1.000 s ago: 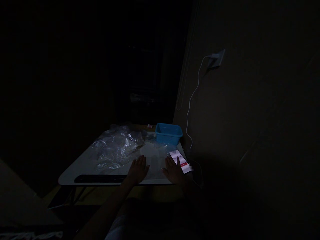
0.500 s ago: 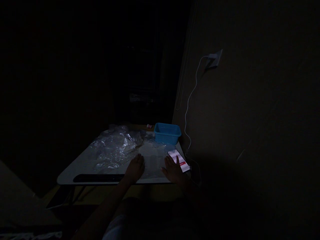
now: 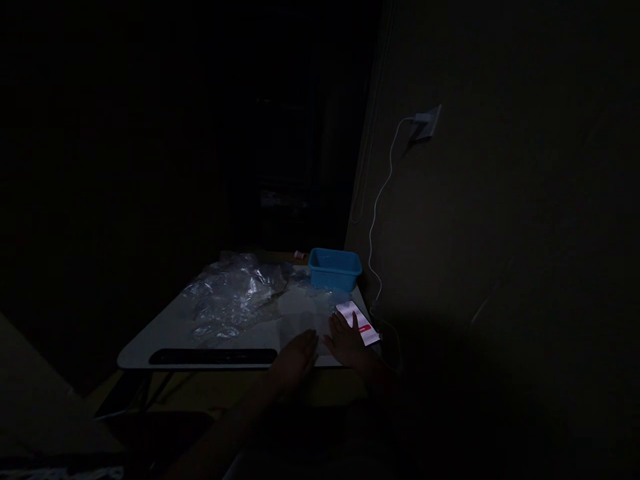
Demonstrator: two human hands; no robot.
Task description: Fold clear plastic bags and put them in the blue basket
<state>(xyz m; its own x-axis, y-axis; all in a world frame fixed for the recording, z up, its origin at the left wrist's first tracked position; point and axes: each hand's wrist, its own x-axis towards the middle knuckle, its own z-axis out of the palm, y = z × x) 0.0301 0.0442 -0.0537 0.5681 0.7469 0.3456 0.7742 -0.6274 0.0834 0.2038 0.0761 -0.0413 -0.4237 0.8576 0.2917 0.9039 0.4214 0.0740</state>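
In the dim head view, a thin clear plastic bag (image 3: 299, 308) lies flat on the white table (image 3: 145, 343). My left hand (image 3: 299, 353) rests over its near part, fingers stretched out and close together. Just to the right, my right hand (image 3: 347, 341) lies with its thumb and fingers spread, touching the bag's right side. A phone with a lit screen (image 3: 363, 322) lies beside and partly under the right hand's fingers. Neither hand visibly grips anything. A crumpled heap of clear plastic bags (image 3: 237, 293) covers the table's left side.
A blue plastic basket (image 3: 335, 277) stands at the table's far right corner. Behind it is a small pale and reddish object (image 3: 299, 255). A white cable (image 3: 373, 230) hangs from a wall socket (image 3: 427, 123). A black slot (image 3: 213, 357) runs along the near edge.
My left hand has slid right and nearer to me across the plastic, closing in on the right hand. The right hand has stayed in place.
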